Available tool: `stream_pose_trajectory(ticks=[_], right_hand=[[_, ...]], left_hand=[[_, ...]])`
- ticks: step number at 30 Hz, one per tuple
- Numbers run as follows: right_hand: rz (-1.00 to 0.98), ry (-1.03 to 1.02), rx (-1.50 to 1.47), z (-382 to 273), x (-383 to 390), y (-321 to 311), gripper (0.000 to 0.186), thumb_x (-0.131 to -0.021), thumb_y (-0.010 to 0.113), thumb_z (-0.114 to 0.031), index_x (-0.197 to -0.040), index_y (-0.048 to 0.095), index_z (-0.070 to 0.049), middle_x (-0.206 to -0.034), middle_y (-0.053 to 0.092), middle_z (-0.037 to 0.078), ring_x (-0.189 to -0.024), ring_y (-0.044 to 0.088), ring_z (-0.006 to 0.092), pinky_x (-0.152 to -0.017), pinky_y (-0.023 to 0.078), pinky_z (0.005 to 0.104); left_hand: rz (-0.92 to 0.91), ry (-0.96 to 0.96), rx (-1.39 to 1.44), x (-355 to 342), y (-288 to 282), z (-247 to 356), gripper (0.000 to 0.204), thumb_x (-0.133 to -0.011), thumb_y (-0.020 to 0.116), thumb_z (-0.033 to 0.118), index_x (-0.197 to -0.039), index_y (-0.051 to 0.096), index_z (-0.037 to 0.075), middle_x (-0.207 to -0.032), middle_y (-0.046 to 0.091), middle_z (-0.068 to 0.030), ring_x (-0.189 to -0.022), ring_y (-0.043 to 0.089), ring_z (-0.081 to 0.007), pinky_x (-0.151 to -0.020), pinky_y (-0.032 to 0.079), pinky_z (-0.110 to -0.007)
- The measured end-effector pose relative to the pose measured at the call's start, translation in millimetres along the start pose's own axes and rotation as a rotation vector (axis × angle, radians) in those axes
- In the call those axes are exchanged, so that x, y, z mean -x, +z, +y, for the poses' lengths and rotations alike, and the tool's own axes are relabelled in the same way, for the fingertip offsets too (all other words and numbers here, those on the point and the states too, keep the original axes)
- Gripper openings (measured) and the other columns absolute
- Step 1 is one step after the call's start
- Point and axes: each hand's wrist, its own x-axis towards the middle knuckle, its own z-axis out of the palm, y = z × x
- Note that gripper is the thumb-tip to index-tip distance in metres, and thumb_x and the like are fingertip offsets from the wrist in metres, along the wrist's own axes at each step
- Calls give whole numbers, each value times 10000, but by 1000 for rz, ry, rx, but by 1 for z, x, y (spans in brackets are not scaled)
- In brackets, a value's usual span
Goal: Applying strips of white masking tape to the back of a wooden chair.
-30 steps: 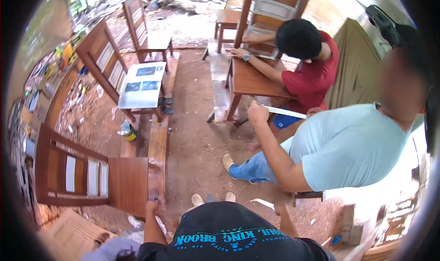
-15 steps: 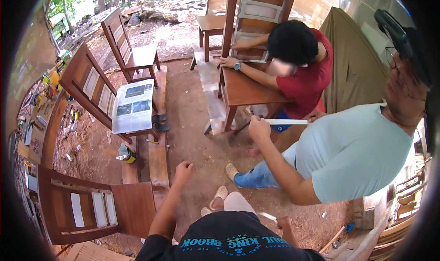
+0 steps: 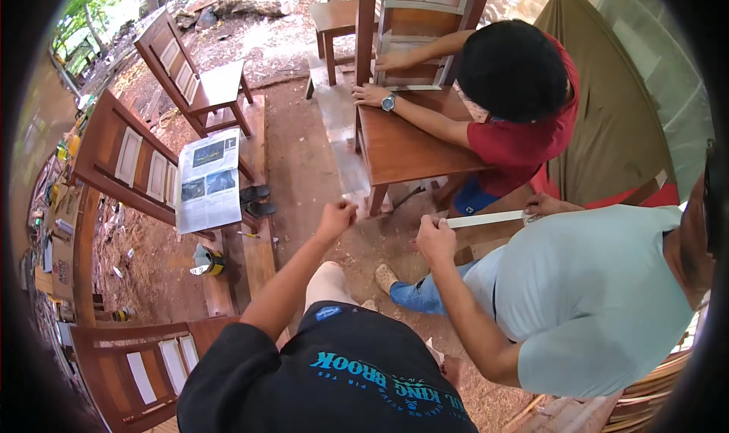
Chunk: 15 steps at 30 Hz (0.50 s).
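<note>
From where I stand, the wearer's left hand (image 3: pixel 339 219) is out in mid-air, fingers curled in; I can't tell whether anything small is pinched there. The right hand (image 3: pixel 450 370) barely shows beside the black shirt (image 3: pixel 334 368), a pale scrap (image 3: pixel 434 349) just by it; I can't tell how its fingers stand or if they grip it.

Nearest the left hand is the big chair (image 3: pixel 414 133), at the far middle, a little to the right. Its wood is a warm reddish brown, the seat smooth with a soft sheen. The tall back has brown panels, with whitish bands across it and along its edges. A person in red (image 3: pixel 535 129) leans over it, both hands by the back's lower part. To the right, a person in light blue (image 3: pixel 585 289) stretches a straight white strip (image 3: pixel 486 219) between two hands.
</note>
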Motion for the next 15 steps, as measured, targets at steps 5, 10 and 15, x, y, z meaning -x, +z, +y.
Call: stream_pose_trajectory(ticks=[5, 10, 15], right_hand=[[201, -115, -688, 165, -60, 121, 188, -949, 642, -255, -849, 537, -135, -752, 570, 43, -697, 541, 174, -661, 466, 307], [231, -202, -708, 190, -65, 141, 186, -949, 645, -245, -850, 544, -124, -755, 572, 35, -725, 561, 157, -674, 465, 288], [236, -302, -811, 186, -56, 145, 203, -931, 668, -253, -815, 550, -135, -725, 544, 33, -701, 551, 149, -649, 460, 291]], left_hand=[[134, 75, 109, -73, -63, 64, 244, -965, 637, 184, -815, 678, -3, -651, 593, -16, -570, 527, -103, -539, 421, -281], [224, 463, -171, -174, -84, 156, 298, -938, 651, 254, -929, 697, -41, -759, 695, -147, -691, 671, -220, -652, 515, -348], [293, 972, -454, -243, -87, 287, 358, -927, 633, 258, -1145, 649, -26, -858, 696, -256, -815, 686, -424, -735, 539, -496]])
